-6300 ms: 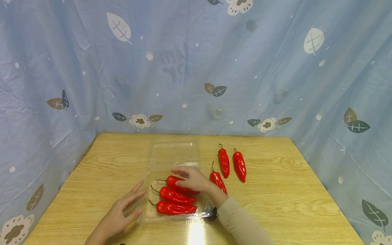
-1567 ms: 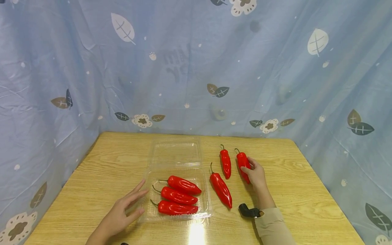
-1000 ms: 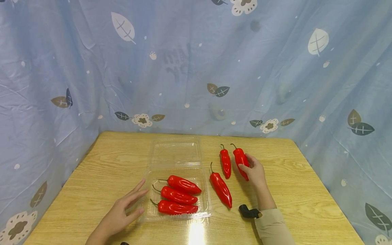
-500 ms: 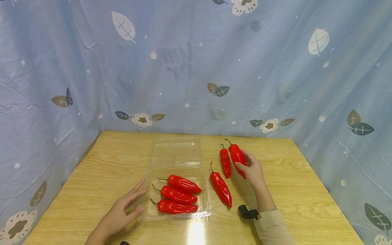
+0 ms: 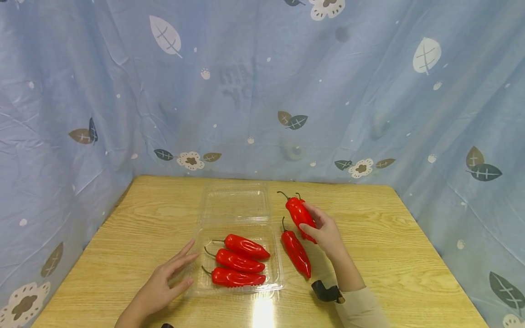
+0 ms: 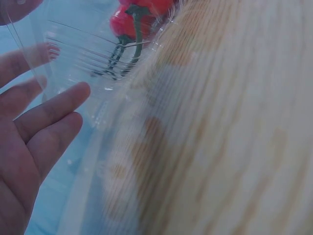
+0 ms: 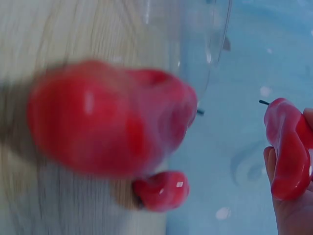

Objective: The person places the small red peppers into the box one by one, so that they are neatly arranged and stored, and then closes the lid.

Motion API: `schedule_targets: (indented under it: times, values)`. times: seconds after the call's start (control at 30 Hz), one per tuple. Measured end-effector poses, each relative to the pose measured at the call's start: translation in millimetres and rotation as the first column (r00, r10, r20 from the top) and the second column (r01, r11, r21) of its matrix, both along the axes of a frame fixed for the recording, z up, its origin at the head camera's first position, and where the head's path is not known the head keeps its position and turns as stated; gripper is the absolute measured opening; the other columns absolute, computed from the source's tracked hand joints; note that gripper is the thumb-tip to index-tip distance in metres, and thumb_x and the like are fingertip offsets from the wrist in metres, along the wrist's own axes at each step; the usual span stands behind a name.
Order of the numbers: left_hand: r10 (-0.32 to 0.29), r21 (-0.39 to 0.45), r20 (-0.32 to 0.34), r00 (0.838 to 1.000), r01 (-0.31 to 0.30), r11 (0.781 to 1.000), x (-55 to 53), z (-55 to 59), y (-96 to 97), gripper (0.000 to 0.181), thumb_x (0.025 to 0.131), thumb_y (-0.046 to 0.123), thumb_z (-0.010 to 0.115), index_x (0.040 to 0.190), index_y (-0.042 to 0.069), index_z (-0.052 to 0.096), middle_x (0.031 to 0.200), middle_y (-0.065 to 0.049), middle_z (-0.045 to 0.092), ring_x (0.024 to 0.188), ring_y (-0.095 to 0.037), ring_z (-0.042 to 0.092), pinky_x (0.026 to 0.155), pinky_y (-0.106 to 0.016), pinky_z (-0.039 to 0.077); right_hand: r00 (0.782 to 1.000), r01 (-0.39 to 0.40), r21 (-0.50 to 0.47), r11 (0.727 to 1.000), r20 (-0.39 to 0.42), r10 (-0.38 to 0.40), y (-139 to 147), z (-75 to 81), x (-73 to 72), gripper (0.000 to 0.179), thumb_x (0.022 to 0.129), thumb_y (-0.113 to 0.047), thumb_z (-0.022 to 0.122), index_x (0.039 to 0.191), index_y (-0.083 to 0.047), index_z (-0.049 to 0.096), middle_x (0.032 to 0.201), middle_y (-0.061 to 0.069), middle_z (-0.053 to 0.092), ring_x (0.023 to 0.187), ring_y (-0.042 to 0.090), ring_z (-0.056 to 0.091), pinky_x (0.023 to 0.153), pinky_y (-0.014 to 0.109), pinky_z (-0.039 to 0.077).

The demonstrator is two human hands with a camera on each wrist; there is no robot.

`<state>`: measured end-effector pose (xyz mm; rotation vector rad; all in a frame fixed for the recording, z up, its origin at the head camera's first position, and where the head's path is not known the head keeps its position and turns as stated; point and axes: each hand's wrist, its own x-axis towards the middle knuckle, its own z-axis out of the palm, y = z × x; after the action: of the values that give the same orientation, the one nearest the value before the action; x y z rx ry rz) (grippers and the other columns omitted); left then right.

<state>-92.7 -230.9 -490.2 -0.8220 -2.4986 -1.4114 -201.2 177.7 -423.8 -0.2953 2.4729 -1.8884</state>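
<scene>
My right hand grips a red chili pepper, thumb on one side and fingers on the other. In the head view it overlaps another pepper behind, hiding most of that one. The right wrist view shows the held pepper at the right, its stem pointing away. A loose pepper lies beside the clear plastic clamshell box. Inside the box are three peppers side by side, stems to the left. My left hand has its fingers relaxed and spread at the box's left wall, as the left wrist view confirms.
The box's clear lid lies folded back toward the far edge of the wooden table. A patterned blue cloth hangs behind and at both sides. A black wrist device sits by the right sleeve.
My right hand has picked up the rightmost pepper and carried it left, over the pepper beside it. Earlier that hand was at the top pepper in the box. The left hand has stayed put.
</scene>
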Motion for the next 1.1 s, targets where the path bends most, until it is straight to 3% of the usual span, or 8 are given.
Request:
schedule_targets:
  times: [0.53,1.1]
  values:
    - [0.005,-0.004,0.000,1.000,-0.005,1.000,0.5,1.3,0.7,0.052,0.087,0.002,0.065,0.137,0.003,0.048,0.155,-0.020,0.025,0.135,-0.005,0.035,0.101,-0.010,0.035,0.978,-0.209,-0.025,0.978,-0.018,0.209,-35,0.0,21.0,0.055,0.085,-0.004,0.067,0.137,-0.006,0.048,0.137,0.016,0.052,0.122,0.032,0.052,0.095,0.018,0.047]
    - [0.015,0.007,-0.012,1.000,-0.015,1.000,1.7,4.6,2.8,0.052,0.086,0.001,0.065,0.136,0.003,0.049,0.154,-0.021,0.026,0.134,-0.004,0.035,0.100,-0.009,0.036,0.913,-0.407,-0.016,0.913,0.008,0.407,-67,-5.5,38.8,0.054,0.085,-0.006,0.068,0.135,-0.004,0.049,0.131,0.018,0.055,0.113,0.032,0.058,0.087,0.025,0.054]
